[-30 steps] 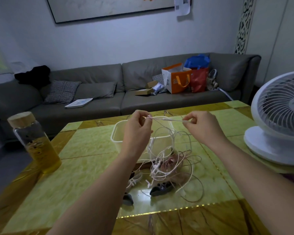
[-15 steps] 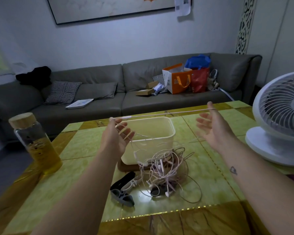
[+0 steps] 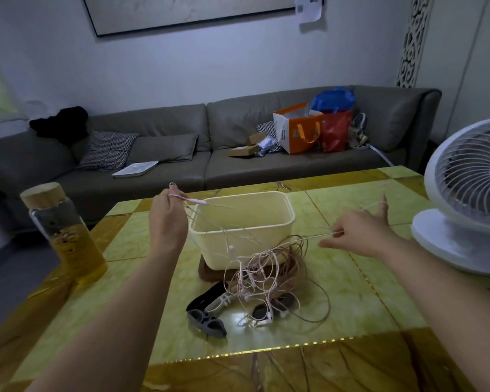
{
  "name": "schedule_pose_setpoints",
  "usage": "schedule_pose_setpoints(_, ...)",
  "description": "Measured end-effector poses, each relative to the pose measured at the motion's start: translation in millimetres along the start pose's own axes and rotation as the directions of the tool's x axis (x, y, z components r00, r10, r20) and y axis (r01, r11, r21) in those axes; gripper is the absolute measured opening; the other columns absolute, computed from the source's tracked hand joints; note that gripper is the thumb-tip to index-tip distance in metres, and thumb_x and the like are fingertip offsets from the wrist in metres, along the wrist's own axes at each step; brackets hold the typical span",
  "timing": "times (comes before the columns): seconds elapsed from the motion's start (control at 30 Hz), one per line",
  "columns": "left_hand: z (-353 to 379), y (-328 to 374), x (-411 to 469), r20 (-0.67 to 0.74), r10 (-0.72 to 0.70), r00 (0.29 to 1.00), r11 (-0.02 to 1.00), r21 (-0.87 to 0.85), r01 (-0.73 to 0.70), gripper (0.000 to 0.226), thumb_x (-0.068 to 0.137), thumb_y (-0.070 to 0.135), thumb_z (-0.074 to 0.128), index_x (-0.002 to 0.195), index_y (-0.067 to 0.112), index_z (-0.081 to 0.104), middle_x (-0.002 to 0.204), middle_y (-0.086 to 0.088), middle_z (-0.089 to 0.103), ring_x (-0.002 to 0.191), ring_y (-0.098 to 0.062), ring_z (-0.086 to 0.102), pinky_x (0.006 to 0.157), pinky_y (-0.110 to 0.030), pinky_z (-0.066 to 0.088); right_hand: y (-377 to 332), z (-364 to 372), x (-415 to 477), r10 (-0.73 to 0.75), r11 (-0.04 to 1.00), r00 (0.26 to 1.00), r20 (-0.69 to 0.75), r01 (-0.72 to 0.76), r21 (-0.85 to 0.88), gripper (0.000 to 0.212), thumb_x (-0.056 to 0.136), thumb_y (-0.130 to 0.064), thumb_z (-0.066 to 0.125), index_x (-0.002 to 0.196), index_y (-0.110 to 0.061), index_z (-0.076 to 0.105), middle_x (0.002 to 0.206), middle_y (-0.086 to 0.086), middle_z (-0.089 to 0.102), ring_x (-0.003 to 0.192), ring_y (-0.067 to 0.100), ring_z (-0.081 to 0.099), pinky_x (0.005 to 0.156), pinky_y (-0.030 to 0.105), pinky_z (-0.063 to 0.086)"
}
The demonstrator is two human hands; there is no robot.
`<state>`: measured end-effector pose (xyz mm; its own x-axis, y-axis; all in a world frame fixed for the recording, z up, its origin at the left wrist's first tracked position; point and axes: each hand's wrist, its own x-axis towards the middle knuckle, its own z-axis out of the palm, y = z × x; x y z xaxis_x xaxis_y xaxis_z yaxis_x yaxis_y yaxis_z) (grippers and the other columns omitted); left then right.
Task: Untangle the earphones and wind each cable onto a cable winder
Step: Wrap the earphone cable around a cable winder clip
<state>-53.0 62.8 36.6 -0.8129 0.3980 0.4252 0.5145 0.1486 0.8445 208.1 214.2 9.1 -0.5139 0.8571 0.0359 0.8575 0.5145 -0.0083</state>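
Pink-white earphone cables are lying in a loose knot on the yellow-green table, just in front of a cream plastic tub, as a person is drawing strands out of the heap. The left hand is keeping its grip pinched on a plug end raised above the tub's near corner. The right hand is pinching a strand running taut toward the pile, though whether it is the same cable cannot be told. A grey cable winder and a white cable winder are lying beside the knot with nothing wound on them. Judging by this, untangling is only beginning and all the winding is waiting.
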Motion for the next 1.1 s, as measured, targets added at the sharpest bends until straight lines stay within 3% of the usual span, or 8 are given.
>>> schedule_pose_setpoints(0.07, -2, -6, 3, -0.016, 0.06, 0.998, 0.997, 0.039, -0.059, 0.037, 0.106, 0.029, 0.029, 0.091, 0.011, 0.058, 0.084, -0.006, 0.052, 0.075, -0.017, 0.045, 0.056, -0.026, 0.03, -2, 0, -1, 0.023, 0.895, 0.999, 0.034, -0.036, 0.445, 0.046, 0.091, -0.059, 0.046, 0.069, -0.022, 0.063, 0.08, -0.007, 0.062, 0.094, 0.016, 0.055, 0.108, 0.051, 0.021)
schedule_pose_setpoints(0.13, -3, -9, 3, 0.009, 0.052, 0.999, 0.995, 0.084, -0.052, 0.034, 0.106, 0.029, 0.031, 0.091, 0.01, 0.054, 0.077, -0.003, 0.048, 0.068, -0.014, 0.041, 0.054, -0.027, 0.027, -4, -8, -3, 0.028, 0.405, 0.991, 0.134, -0.134, 0.904, 0.042, 0.096, -0.044, 0.048, 0.067, -0.014, 0.056, 0.067, -0.001, 0.056, 0.074, 0.018, 0.055, 0.096, 0.044, 0.038)
schedule_pose_setpoints(0.23, -3, -15, 0, 0.077, -0.038, 0.996, 0.995, 0.095, 0.03, 0.03, 0.105, 0.03, 0.033, 0.096, 0.01, 0.052, 0.075, 0.0, 0.046, 0.065, -0.013, 0.039, 0.053, -0.03, 0.028, -11, -28, -3, 0.01, -0.27, 0.972, 0.233, -0.222, 0.937, 0.038, 0.1, -0.034, 0.043, 0.069, -0.014, 0.051, 0.08, 0.005, 0.062, 0.07, 0.019, 0.056, 0.094, 0.047, 0.045)
schedule_pose_setpoints(0.37, 4, -22, -2, 0.183, -0.197, 0.963, 0.979, -0.016, 0.203, 0.037, 0.104, 0.038, 0.036, 0.087, 0.009, 0.052, 0.078, -0.005, 0.05, 0.068, -0.017, 0.043, 0.064, -0.035, 0.038, -29, -61, -3, -0.022, -0.555, 0.998, 0.056, -0.059, 0.83, 0.041, 0.103, -0.036, 0.033, 0.08, -0.011, 0.056, 0.117, 0.013, 0.059, 0.105, 0.032, 0.06, 0.09, 0.052, 0.047)
schedule_pose_setpoints(0.43, 7, -20, -4, 0.254, -0.285, 0.924, 0.944, -0.092, 0.316, 0.038, 0.103, 0.039, 0.036, 0.083, 0.011, 0.051, 0.08, -0.006, 0.05, 0.072, -0.018, 0.046, 0.075, -0.039, 0.046, -37, -74, -2, 0.035, -0.503, 0.998, -0.057, 0.067, 0.861, 0.042, 0.103, -0.038, 0.03, 0.085, -0.014, 0.059, 0.119, 0.012, 0.063, 0.115, 0.029, 0.057, 0.1, 0.055, 0.039)
schedule_pose_setpoints(0.6, 13, -14, -9, 0.377, -0.39, 0.84, 0.863, -0.168, 0.476, 0.038, 0.106, 0.035, 0.029, 0.105, 0.007, 0.055, 0.092, -0.012, 0.059, 0.089, -0.022, 0.056, 0.085, -0.038, 0.05, -43, -94, -7, 0.212, 0.237, 0.83, -0.516, 0.468, 0.851, 0.046, 0.103, -0.032, 0.036, 0.069, -0.014, 0.063, 0.085, 0.001, 0.066, 0.083, -0.01, 0.057, 0.081, 0.014, 0.04)
schedule_pose_setpoints(0.77, 17, -6, -14, 0.452, -0.351, 0.82, 0.87, -0.167, 0.464, 0.015, 0.1, 0.001, 0.042, 0.112, 0.006, 0.051, 0.085, -0.011, 0.059, 0.075, -0.016, 0.059, 0.059, -0.021, 0.056, -51, -89, -9, 0.007, 0.371, 0.825, -0.564, 0.522, 0.768, 0.043, 0.102, -0.028, 0.041, 0.065, -0.017, 0.06, 0.067, 0.003, 0.062, 0.059, -0.009, 0.054, 0.063, 0.001, 0.037)
schedule_pose_setpoints(1.1, 5, 37, -20, 0.511, 0.025, 0.86, 0.963, -0.244, 0.117, 0.032, 0.106, 0.034, 0.029, 0.093, 0.015, 0.051, 0.086, -0.008, 0.06, 0.086, -0.023, 0.058, 0.081, -0.037, 0.048, -61, -95, -20, -0.064, 0.382, 0.812, -0.581, 0.558, 0.737, 0.041, 0.102, -0.029, 0.04, 0.069, -0.018, 0.063, 0.067, 0.0, 0.064, 0.064, -0.002, 0.057, 0.07, 0.006, 0.041)
